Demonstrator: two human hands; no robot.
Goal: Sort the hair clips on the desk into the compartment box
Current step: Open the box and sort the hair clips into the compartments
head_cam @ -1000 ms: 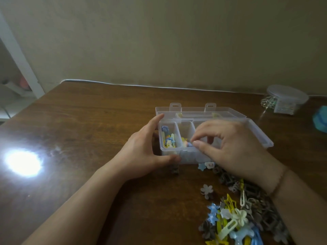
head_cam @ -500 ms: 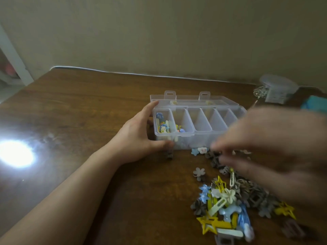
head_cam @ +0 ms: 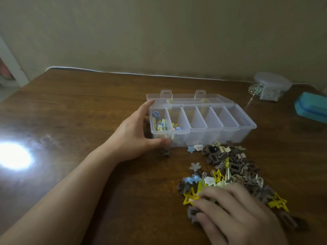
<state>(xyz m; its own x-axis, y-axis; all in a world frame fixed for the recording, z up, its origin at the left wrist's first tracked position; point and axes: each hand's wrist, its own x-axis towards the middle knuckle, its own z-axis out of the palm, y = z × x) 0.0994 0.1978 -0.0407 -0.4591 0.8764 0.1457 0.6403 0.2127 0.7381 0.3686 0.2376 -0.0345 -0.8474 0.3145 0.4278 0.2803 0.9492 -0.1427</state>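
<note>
A clear compartment box [head_cam: 246, 131] stands open on the wooden desk [head_cam: 79, 112], its lid folded back. The leftmost compartment holds several small blue and yellow clips [head_cam: 159, 123]; the second has a few at its near end. My left hand [head_cam: 136, 135] grips the box's left end, thumb on the front wall and fingers at the back corner. A heap of hair clips [head_cam: 233, 167], brown, yellow, blue and white, lies in front of the box. My right hand [head_cam: 237, 214] rests on the near part of the heap, fingertips by a yellow star clip [head_cam: 190, 198].
A round clear container [head_cam: 270, 87] and a teal case [head_cam: 311, 108] sit at the far right. A small brown clip [head_cam: 165, 152] lies by my left thumb. A bright light glare [head_cam: 14, 156] shows on the desk at left.
My right hand left the second compartment, swung back over the desk and came down on the near heap of clips. My left hand kept its hold on the box.
</note>
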